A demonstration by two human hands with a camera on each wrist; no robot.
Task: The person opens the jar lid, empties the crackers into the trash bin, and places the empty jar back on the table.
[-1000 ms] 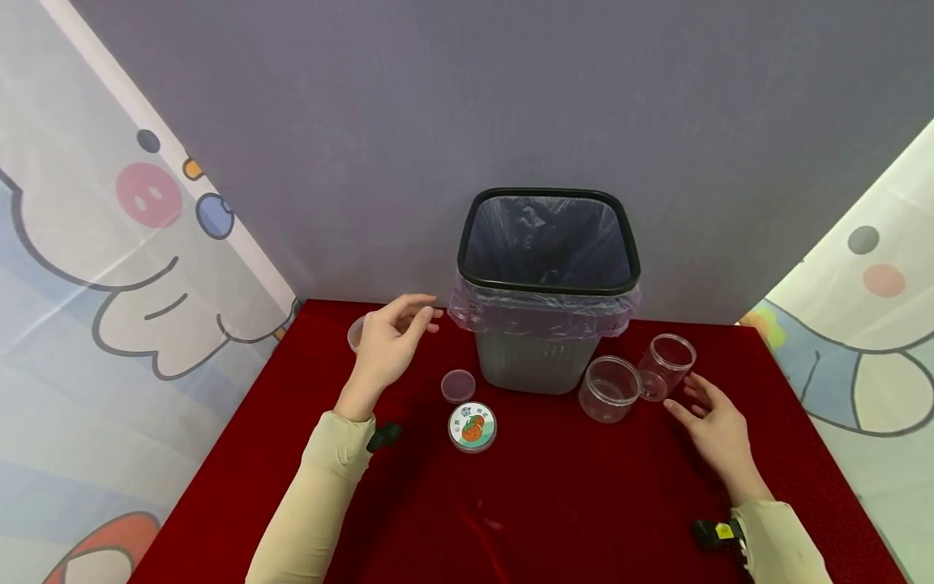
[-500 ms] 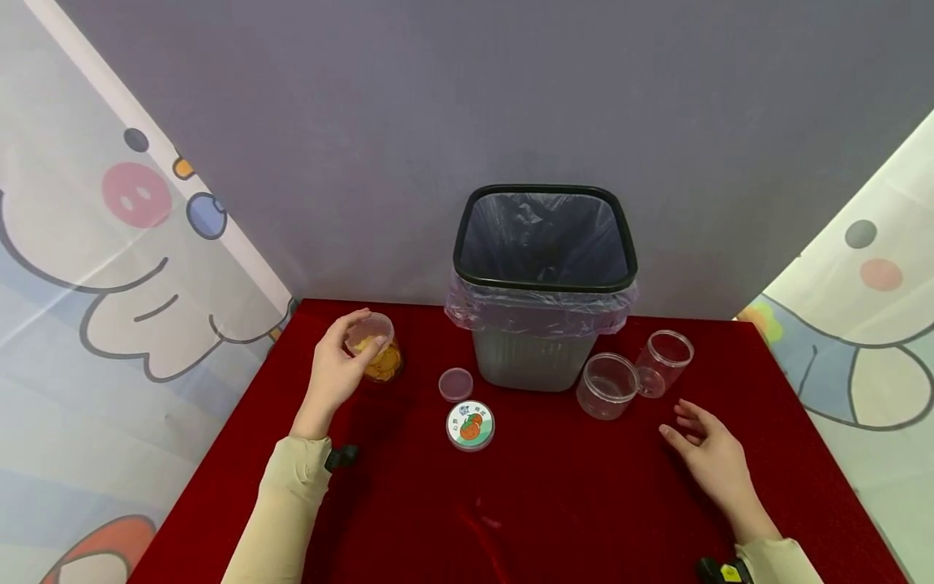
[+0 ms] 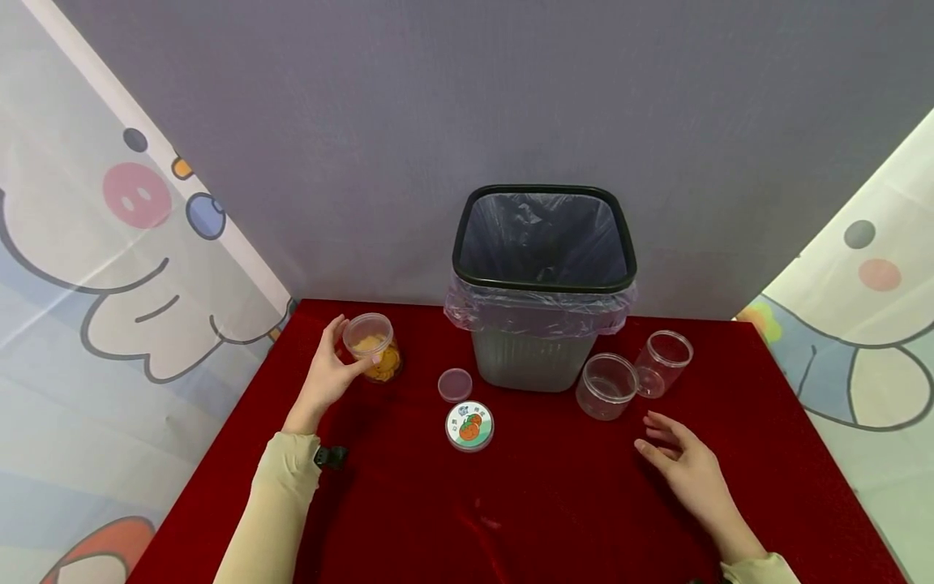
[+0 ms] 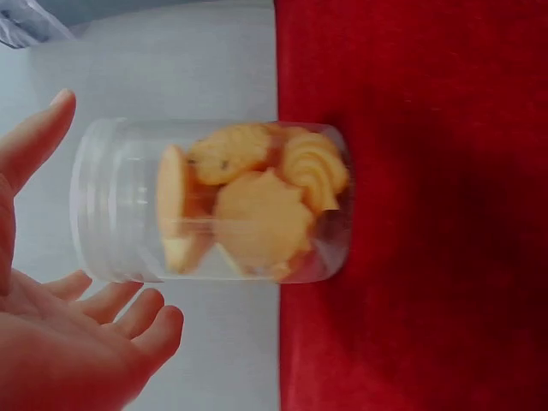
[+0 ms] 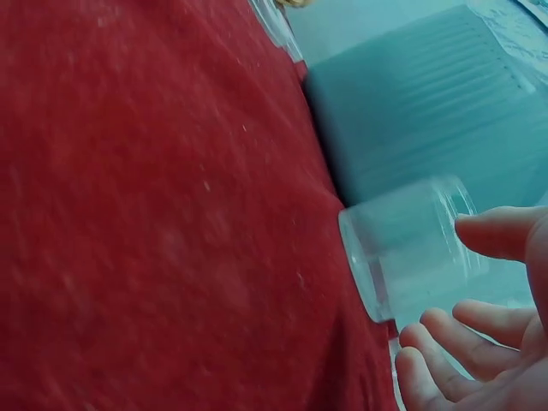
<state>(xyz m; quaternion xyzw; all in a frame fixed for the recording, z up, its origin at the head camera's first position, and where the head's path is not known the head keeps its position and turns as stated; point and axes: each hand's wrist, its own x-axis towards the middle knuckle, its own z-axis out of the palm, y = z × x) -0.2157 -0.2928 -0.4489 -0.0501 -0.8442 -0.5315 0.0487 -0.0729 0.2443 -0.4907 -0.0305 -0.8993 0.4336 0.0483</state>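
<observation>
A clear jar of cookies (image 3: 372,345) stands upright at the back left of the red-covered table. My left hand (image 3: 326,375) is around its left side, thumb in front and fingers behind. In the left wrist view the thumb (image 4: 43,137) is apart from the jar's rim, while the fingers lie close to its other side. Several pale cookies (image 4: 261,218) fill its lower part. My right hand (image 3: 686,466) holds nothing, fingers relaxed, in front of a short clear jar (image 3: 607,389). Touching or close beside that jar is a taller clear jar (image 3: 662,365); both look empty.
A bin (image 3: 536,357) with a black rim and a plastic liner stands at the table's back middle, against a grey wall (image 3: 365,146). Before it lie a clear lid (image 3: 456,385) and a lid with a printed orange fruit label (image 3: 469,427). Cartoon-printed sheets flank the table.
My left hand has moved left and down from near the bin, round to the cookie jar's left side. My right hand has drawn away from the taller jar, toward the front and left.
</observation>
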